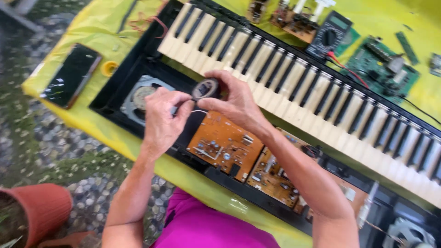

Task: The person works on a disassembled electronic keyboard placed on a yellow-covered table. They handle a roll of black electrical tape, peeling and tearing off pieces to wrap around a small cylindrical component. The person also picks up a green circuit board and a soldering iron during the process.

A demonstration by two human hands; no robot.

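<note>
Far left: terracotta pot (39, 209) on ground, dark phone (71, 76) on yellow surface (98, 27), small yellow cap (109, 68) nearby. Opened keyboard (294, 87) w/ speaker (140, 96) exposed in casing. Left hand (163, 121), fingers pinched on thin white wire (198, 111); right hand (232, 103), fingers clasped round black tape roll (205, 88), held just above casing. Looks like taping/insulating wire; next move prob. needs steady pull, wire kept taut. Orange circuit boards (225, 144) directly below, crowding. Multimeter (328, 36), green board (381, 69) far right.
</note>
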